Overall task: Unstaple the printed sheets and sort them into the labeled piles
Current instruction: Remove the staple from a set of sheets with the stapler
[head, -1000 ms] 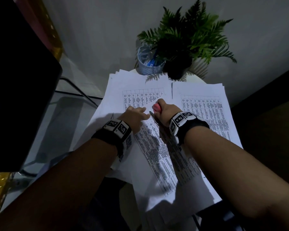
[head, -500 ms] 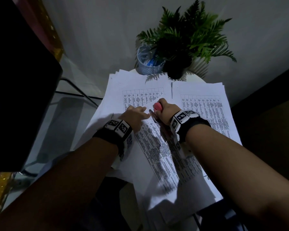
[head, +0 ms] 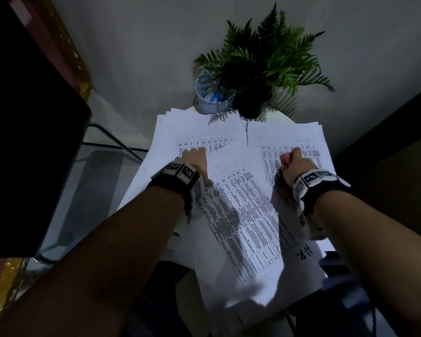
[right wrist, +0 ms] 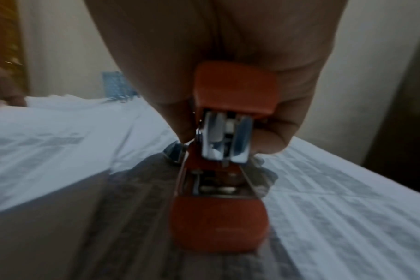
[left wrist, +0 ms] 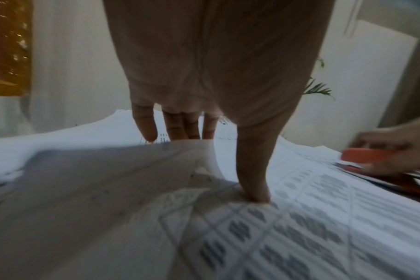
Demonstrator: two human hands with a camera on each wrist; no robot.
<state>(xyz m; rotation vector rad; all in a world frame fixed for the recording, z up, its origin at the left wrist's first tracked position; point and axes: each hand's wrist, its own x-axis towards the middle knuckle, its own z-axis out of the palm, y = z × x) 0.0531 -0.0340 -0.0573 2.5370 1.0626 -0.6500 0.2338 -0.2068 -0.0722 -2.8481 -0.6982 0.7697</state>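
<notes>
**Staple out, sheets parting for the piles**

Loose printed sheet (head: 241,215) lies askew between the two far piles, under the fern (head: 265,59). Left hand (head: 195,164) fingers spread, pressing paper. Right hand (head: 297,166) grips the orange stapler (right wrist: 226,157) with one sheet. Next: read label, place.

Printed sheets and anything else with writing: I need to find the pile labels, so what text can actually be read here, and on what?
"H.R": handwritten on the lower sheet beside the right forearm, seen sideways.
Printed tables on the sheets: too small and blurred to read.
Blue label inside the mesh cup: unreadable.
Wristband markers: patterns, not words.
</notes>
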